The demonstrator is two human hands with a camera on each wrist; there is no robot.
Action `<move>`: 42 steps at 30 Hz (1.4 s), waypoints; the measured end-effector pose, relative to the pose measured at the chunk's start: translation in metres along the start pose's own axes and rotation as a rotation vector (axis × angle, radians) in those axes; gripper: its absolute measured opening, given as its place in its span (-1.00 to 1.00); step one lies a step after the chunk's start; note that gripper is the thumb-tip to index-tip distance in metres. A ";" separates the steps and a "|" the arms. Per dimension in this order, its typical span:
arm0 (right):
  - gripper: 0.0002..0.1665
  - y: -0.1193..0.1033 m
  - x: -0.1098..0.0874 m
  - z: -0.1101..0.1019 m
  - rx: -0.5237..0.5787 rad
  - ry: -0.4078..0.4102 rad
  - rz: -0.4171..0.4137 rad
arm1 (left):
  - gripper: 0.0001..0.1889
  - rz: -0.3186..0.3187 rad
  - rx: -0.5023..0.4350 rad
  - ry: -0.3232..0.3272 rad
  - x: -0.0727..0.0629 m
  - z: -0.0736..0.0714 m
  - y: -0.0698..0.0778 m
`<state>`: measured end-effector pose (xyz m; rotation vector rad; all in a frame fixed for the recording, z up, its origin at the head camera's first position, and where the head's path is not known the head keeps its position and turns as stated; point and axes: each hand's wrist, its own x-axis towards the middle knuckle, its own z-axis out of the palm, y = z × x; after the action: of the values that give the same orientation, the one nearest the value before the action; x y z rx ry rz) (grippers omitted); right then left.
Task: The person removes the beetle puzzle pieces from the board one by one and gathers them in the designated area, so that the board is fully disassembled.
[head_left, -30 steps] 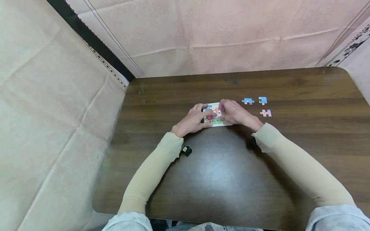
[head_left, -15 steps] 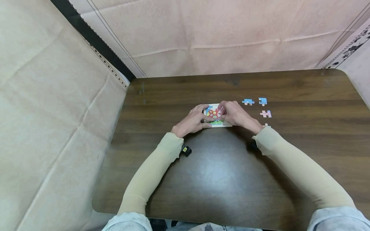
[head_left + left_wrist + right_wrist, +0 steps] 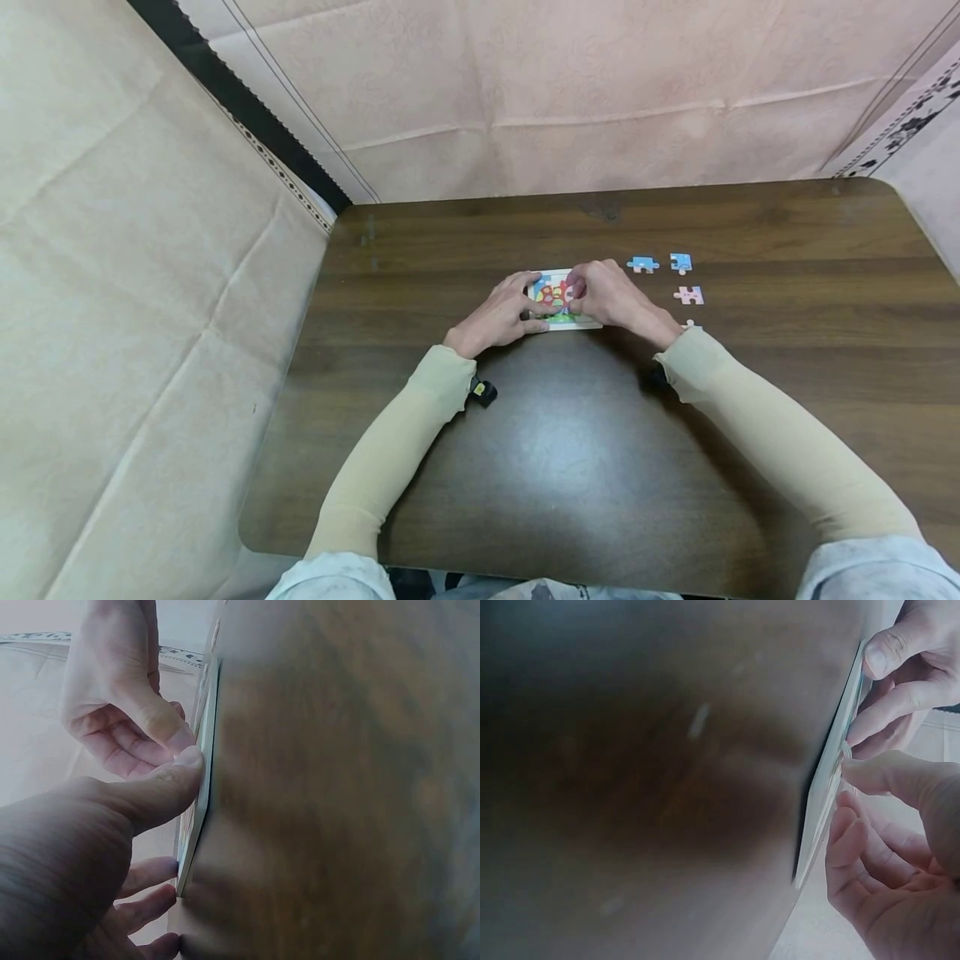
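A small jigsaw puzzle board with a white border lies on the table between the hands, its picture red, blue and green. My left hand rests on its left side, the thumb by the near edge and one finger reaching over the picture. Over the right part, my right hand has thumb and index finger together, pinching what looks like a thin puzzle piece at the board's surface; most of it is hidden by the fingers. In the left wrist view, the two hands' fingertips almost meet above the board's edge.
To the right lie two blue puzzle pieces and a pink puzzle piece. Another pale piece is partly hidden by the right sleeve. A brown wooden table carries everything, with pale cloth hung behind it.
A left finger has slid down off the middle of the picture, uncovering more of its red part. The right hand has stayed over the board with only slight shifts.
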<state>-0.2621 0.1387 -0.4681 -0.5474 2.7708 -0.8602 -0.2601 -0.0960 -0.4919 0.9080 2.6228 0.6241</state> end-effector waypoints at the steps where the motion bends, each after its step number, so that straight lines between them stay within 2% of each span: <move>1: -0.61 0.000 -0.001 0.000 -0.003 0.006 0.000 | -0.55 0.006 0.001 0.000 0.002 0.003 -0.004; 6: -0.61 0.004 -0.006 -0.005 -0.007 0.033 0.000 | -0.51 0.011 0.000 -0.016 0.009 0.011 -0.017; 12: -0.67 0.009 -0.013 -0.012 -0.004 0.061 -0.006 | -0.46 0.003 -0.009 -0.018 0.013 0.011 -0.020; 22: -0.70 0.023 -0.024 -0.017 -0.013 0.090 0.029 | -0.41 -0.058 0.050 -0.026 0.001 -0.002 0.005; 35: -0.70 0.038 -0.030 -0.022 -0.042 0.104 0.035 | -0.41 -0.060 0.051 0.010 0.000 0.000 0.005; 42: -0.70 0.041 -0.034 -0.025 -0.052 0.090 0.050 | -0.41 -0.064 0.034 0.007 0.001 0.002 0.004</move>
<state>-0.2500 0.1956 -0.4692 -0.4570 2.8822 -0.8244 -0.2578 -0.0923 -0.4917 0.8298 2.6647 0.5686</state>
